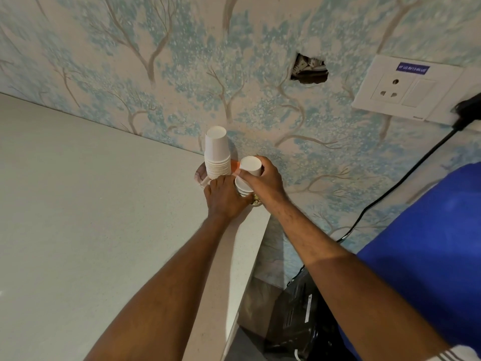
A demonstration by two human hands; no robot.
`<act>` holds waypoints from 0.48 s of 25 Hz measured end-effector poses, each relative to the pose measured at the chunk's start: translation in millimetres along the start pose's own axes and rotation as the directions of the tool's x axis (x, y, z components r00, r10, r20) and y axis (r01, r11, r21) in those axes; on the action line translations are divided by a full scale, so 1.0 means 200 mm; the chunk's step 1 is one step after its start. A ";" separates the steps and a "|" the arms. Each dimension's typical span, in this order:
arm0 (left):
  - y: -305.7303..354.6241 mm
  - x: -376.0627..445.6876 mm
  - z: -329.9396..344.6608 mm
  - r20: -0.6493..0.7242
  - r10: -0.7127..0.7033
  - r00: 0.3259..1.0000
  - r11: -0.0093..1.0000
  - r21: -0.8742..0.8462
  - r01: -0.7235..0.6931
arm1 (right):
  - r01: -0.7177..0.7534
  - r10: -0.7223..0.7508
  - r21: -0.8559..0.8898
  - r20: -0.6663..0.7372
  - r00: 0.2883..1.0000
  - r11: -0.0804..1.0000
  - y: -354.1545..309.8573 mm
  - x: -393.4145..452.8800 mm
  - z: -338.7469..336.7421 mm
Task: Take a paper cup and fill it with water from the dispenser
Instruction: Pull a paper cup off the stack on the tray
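Two stacks of upside-down white paper cups stand on a small round tray (199, 175) at the counter's far corner by the wall. The taller stack (217, 157) is on the left. My right hand (263, 178) grips the top paper cup (251, 165) of the shorter right stack, lifted slightly off it. My left hand (225, 198) is closed around the lower cups (241, 185) of that same stack, holding them down. No spout or tap is in view.
The pale counter (91, 217) ends in an edge just right of the cups. A large blue water bottle (426, 256) sits at the right. A wall socket (395, 89) with a black plug and cable (390, 188) is above it. Black bags lie below.
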State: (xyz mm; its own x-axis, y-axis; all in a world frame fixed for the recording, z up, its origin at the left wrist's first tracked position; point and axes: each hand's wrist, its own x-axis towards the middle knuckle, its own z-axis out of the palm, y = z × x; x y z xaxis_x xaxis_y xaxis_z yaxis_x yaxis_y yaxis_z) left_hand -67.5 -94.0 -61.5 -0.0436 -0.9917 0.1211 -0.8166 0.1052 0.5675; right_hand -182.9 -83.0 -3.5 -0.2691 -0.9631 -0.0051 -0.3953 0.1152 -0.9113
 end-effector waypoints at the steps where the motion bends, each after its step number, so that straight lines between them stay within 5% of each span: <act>1: 0.00 0.00 0.00 0.002 -0.004 1.000 1.000 0.004 0.004 | 0.013 -0.013 0.013 -0.009 1.000 1.000 0.00 0.00 0.00; 12: 0.04 0.00 -0.02 0.052 -0.038 0.998 0.993 0.111 0.032 | 0.116 -0.071 0.253 -0.179 0.981 0.961 -0.10 0.00 -0.10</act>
State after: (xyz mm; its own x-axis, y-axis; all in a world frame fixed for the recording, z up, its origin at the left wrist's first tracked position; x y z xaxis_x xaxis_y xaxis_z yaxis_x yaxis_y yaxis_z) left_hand -71.6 -92.5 -54.7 -0.0421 -0.9975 0.0566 -0.8764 0.0641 0.4774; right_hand -192.3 -80.5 23.4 -0.3935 -0.9095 0.1340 -0.1890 -0.0626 -0.9800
